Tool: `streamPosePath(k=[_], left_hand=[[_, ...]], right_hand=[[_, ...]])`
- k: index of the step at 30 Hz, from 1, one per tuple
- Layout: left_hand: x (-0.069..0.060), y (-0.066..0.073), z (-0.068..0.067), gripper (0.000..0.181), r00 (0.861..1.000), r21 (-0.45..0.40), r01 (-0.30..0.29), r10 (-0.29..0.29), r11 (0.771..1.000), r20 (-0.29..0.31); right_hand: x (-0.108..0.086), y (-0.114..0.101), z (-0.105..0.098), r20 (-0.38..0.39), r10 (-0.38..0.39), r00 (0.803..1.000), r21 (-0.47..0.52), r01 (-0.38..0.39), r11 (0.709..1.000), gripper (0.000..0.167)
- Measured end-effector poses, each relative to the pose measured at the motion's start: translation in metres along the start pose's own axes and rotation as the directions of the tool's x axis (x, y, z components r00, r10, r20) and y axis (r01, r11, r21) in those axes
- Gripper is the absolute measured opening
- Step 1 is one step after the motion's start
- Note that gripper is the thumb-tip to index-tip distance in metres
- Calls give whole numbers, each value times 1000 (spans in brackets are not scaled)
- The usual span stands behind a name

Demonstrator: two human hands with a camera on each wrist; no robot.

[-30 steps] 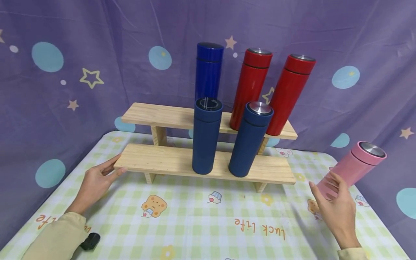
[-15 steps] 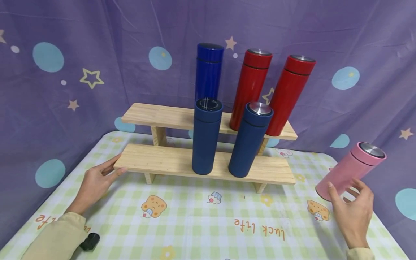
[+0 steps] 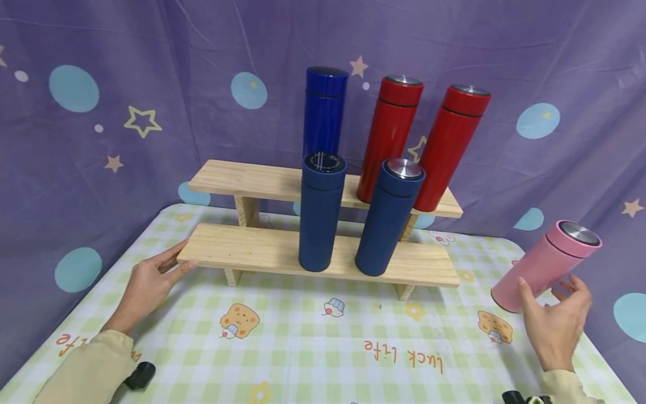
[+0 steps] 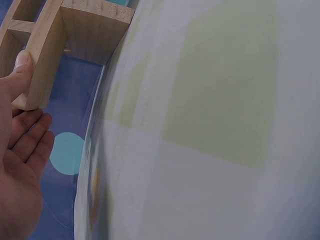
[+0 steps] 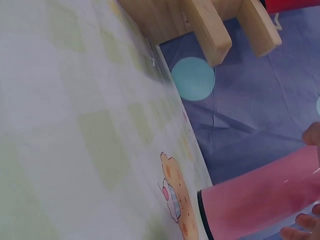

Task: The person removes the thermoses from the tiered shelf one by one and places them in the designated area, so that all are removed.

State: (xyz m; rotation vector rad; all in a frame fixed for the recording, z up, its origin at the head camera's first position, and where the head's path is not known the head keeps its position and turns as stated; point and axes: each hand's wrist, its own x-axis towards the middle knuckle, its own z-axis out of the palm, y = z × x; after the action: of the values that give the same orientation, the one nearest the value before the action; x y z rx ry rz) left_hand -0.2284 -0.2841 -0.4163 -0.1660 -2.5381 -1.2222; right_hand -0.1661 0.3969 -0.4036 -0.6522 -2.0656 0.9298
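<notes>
A two-tier wooden display stand point(image 3: 242, 247) stands on the table. At the left end of its lower board, my left hand point(image 3: 148, 286) grips the wood, thumb in front and fingers behind; the left wrist view shows the thumb point(image 4: 22, 67) against the board. A pink thermos point(image 3: 540, 272) with a silver lid top stands upright on the tablecloth at right. My right hand point(image 3: 557, 320) is spread around its lower part, thumb at the near side and fingers beyond. In the right wrist view, the fingertips point(image 5: 295, 232) look slightly apart from the thermos.
Two dark blue thermoses point(image 3: 320, 224) stand on the lower board. A bright blue thermos point(image 3: 324, 112) and two red thermoses point(image 3: 391, 140) stand on the upper one. A purple curtain point(image 3: 176, 56) hangs behind the checked tablecloth point(image 3: 303, 348).
My right hand has shifted right about the pink thermos, its fingers moving from the near side to the right side. The thermos, stand and left hand have stayed put.
</notes>
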Motion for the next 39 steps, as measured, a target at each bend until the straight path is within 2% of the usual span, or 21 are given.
streamPosePath(k=[9,15,20,32,39], left_hand=[[1,-1,1,65,1000,5,-17,17,1000,4],[0,-2,1,63,1000,0,-27,27,1000,1],[0,-1,1,65,1000,6,-13,13,1000,3],[-1,0,0,66,1000,3,-6,6,1000,0],[-1,-2,1,65,1000,10,-13,13,1000,-11]], right_hand=[[9,8,10,18,24,1000,31,-25,999,85],[16,11,10,67,71,995,16,-72,997,88],[23,13,11,105,100,989,1,-101,995,91],[25,17,17,112,62,992,-36,-58,998,86],[29,16,17,131,83,988,-39,-78,996,87]])
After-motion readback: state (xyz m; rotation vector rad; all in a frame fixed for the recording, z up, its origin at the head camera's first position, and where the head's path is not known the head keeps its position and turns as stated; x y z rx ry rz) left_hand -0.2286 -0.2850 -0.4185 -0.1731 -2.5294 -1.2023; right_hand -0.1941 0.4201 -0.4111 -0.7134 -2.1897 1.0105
